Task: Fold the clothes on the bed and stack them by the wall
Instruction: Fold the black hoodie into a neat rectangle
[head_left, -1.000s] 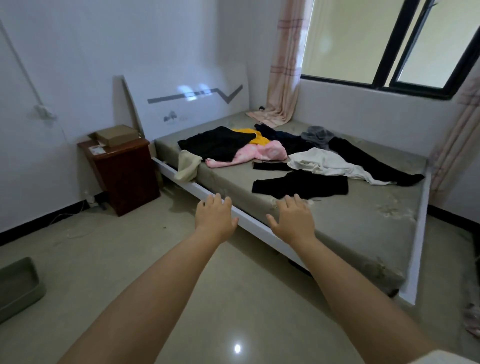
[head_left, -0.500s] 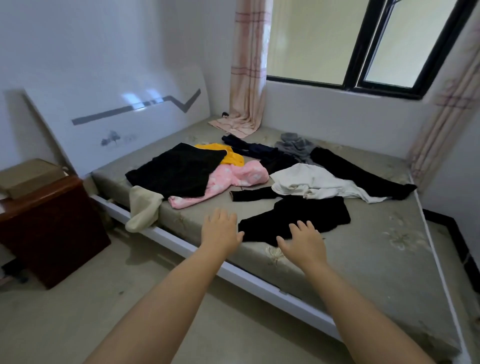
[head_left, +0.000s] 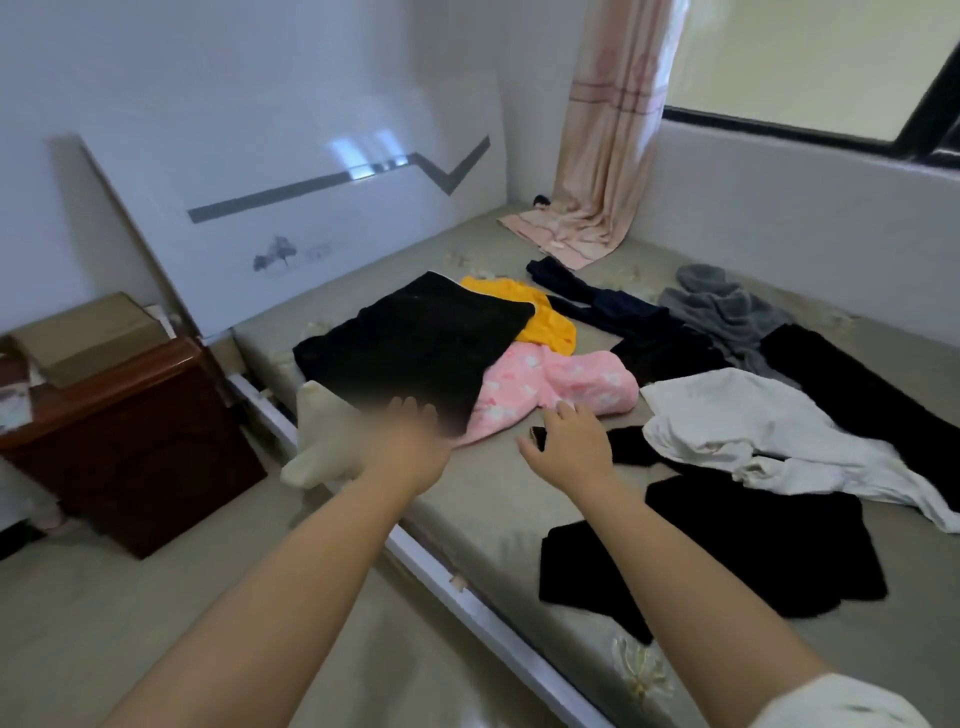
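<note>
Several loose clothes lie spread on the bed (head_left: 498, 499). A large black garment (head_left: 415, 348) lies near the headboard, over a yellow one (head_left: 545, 322) and a pink patterned one (head_left: 561, 384). A cream piece (head_left: 327, 436) hangs over the bed's near edge. To the right lie a white shirt (head_left: 753, 431), a small black garment (head_left: 727, 551), dark trousers (head_left: 613, 306) and a grey fleece (head_left: 722, 306). My left hand (head_left: 415, 441), blurred, reaches with spread fingers over the black garment's near corner. Beside the pink garment, my right hand (head_left: 571, 441) is open above the mattress.
A white headboard (head_left: 311, 208) leans on the wall at the bed's head. A dark wooden nightstand (head_left: 130, 441) with a cardboard box (head_left: 88, 338) stands at the left. A pink curtain (head_left: 608, 130) drapes onto the far corner under the window. The white wall (head_left: 779, 208) borders the bed's far side.
I have come closer to the bed and turned left. Both hands have moved forward from the bed's edge to the black and pink garments.
</note>
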